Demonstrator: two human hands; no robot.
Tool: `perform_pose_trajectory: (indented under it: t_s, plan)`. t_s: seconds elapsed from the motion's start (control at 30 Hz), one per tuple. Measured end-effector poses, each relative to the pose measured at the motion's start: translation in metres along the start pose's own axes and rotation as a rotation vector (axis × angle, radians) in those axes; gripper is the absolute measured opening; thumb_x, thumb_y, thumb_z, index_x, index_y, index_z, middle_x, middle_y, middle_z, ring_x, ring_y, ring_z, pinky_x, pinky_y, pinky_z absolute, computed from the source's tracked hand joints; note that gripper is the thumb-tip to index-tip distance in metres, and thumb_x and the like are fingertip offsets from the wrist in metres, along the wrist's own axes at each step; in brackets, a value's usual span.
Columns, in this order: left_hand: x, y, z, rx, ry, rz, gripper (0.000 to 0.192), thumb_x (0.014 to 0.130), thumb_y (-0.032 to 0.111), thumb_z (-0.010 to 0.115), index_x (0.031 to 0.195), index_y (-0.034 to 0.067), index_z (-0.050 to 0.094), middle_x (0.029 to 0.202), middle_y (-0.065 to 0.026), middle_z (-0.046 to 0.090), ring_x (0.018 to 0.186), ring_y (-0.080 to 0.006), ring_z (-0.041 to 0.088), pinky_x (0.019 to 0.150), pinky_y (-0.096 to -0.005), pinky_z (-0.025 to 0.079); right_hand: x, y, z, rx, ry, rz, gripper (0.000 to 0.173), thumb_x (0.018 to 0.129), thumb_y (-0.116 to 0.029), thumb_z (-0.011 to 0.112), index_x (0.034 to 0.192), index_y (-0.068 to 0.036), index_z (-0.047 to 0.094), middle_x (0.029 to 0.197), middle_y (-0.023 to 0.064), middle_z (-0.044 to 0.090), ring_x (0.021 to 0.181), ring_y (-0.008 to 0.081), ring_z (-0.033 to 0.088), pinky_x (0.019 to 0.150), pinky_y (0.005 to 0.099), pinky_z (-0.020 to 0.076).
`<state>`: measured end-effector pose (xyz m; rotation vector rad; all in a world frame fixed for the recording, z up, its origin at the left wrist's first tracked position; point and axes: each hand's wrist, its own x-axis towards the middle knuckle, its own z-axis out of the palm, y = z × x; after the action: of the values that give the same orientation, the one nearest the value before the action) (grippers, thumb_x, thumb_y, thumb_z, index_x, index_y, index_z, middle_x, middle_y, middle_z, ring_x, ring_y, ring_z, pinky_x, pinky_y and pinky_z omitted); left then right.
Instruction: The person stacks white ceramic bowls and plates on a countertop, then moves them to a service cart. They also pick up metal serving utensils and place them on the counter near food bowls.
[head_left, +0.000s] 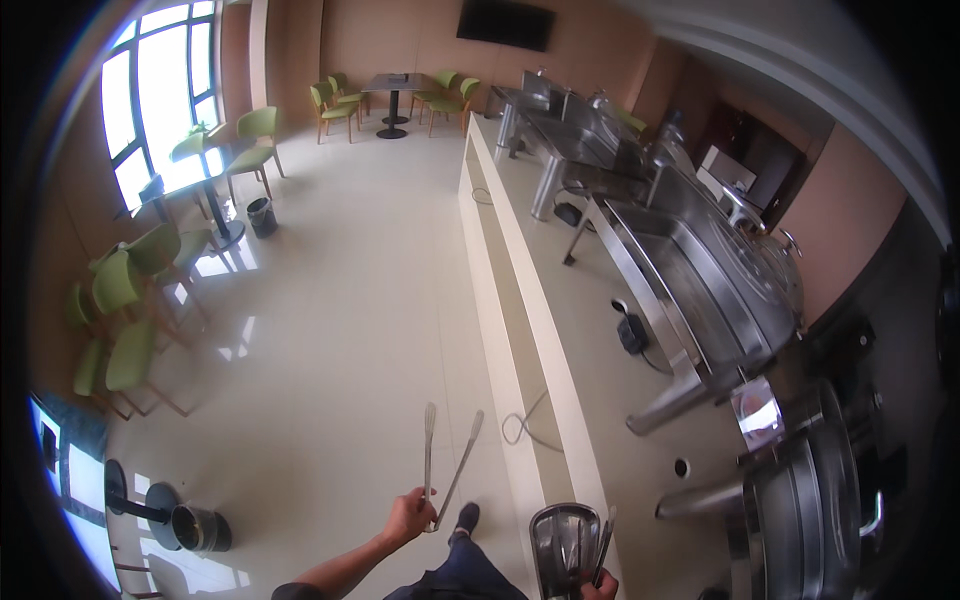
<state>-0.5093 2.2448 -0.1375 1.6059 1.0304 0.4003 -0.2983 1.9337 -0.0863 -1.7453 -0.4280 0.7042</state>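
Note:
My left hand (411, 517) grips a pair of metal serving tongs (429, 457) near the joined end. Its two arms spread apart and point away from me over the floor. At the lower edge, my right hand (600, 586) is partly cut off by the frame. It holds another pair of metal tongs (606, 544) against the side of a shiny oblong metal tray (564, 514). Dark, slender shapes show inside the tray; whether they are utensils or reflections I cannot tell. The tray is beside the front edge of the long counter (577, 427).
Stainless chafing dishes (697, 300) with raised lids stand along the counter on my right. Black power adapters (631, 334) and cable holes (681, 469) lie among their legs. Green chairs (131, 352), tables (394, 82) and waste bins (199, 529) stand across the tiled floor (337, 300).

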Motion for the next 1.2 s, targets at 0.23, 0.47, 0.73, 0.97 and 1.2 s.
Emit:
perform_pose_trajectory:
  t_s: [0.23, 0.47, 0.73, 0.97, 1.2]
  plan:
    - [0.141, 0.019, -0.064, 0.009, 0.203, -0.07, 0.026, 0.081, 0.004, 0.049, 0.105, -0.001, 0.058, 0.063, -0.0088, 0.065, 0.054, -0.0136, 0.06, 0.05, -0.0298, 0.048, 0.245, -0.037, 0.076, -0.068, 0.002, -0.02, 0.013, 0.081, -0.01, 0.064, 0.081, 0.002, 0.061, 0.074, 0.004, 0.061, 0.068, 0.0085, 0.053, 0.062, 0.0249, 0.045]
    - [0.272, 0.033, -0.14, -0.085, 0.359, -0.138, 0.03, 0.081, 0.003, 0.048, 0.109, -0.004, 0.058, 0.064, -0.0099, 0.065, 0.057, -0.0132, 0.062, 0.051, -0.0293, 0.049, 0.433, -0.113, 0.191, -0.019, -0.115, -0.018, 0.015, 0.07, 0.001, 0.055, 0.083, 0.002, 0.063, 0.073, 0.0043, 0.063, 0.065, 0.0116, 0.057, 0.061, 0.0251, 0.0467]
    - [0.494, 0.063, -0.255, 0.037, 0.256, -0.021, 0.029, 0.083, 0.003, 0.046, 0.109, -0.003, 0.058, 0.062, -0.0095, 0.064, 0.055, -0.0123, 0.06, 0.05, -0.0283, 0.047, 0.556, -0.194, 0.323, -0.012, -0.002, 0.001, 0.012, 0.077, -0.002, 0.053, 0.087, 0.001, 0.061, 0.07, 0.0018, 0.057, 0.058, 0.0072, 0.05, 0.052, 0.0243, 0.0426]
    - [0.693, 0.115, -0.334, 0.022, 0.22, 0.101, 0.03, 0.081, 0.001, 0.048, 0.108, -0.004, 0.058, 0.059, -0.0063, 0.06, 0.052, -0.0097, 0.055, 0.049, -0.0261, 0.045, 0.69, -0.243, 0.429, -0.016, 0.059, 0.048, 0.02, 0.071, 0.003, 0.05, 0.086, 0.003, 0.062, 0.076, 0.0054, 0.063, 0.064, 0.0102, 0.055, 0.059, 0.0246, 0.0449]
    - [0.884, 0.13, -0.39, 0.015, 0.288, 0.002, 0.029, 0.081, 0.003, 0.048, 0.107, -0.003, 0.06, 0.06, -0.0067, 0.061, 0.054, -0.0092, 0.056, 0.052, -0.025, 0.046, 0.881, -0.284, 0.52, -0.049, -0.096, 0.003, 0.023, 0.07, 0.004, 0.048, 0.089, 0.003, 0.061, 0.087, 0.0095, 0.067, 0.071, 0.0123, 0.062, 0.067, 0.0259, 0.0501]
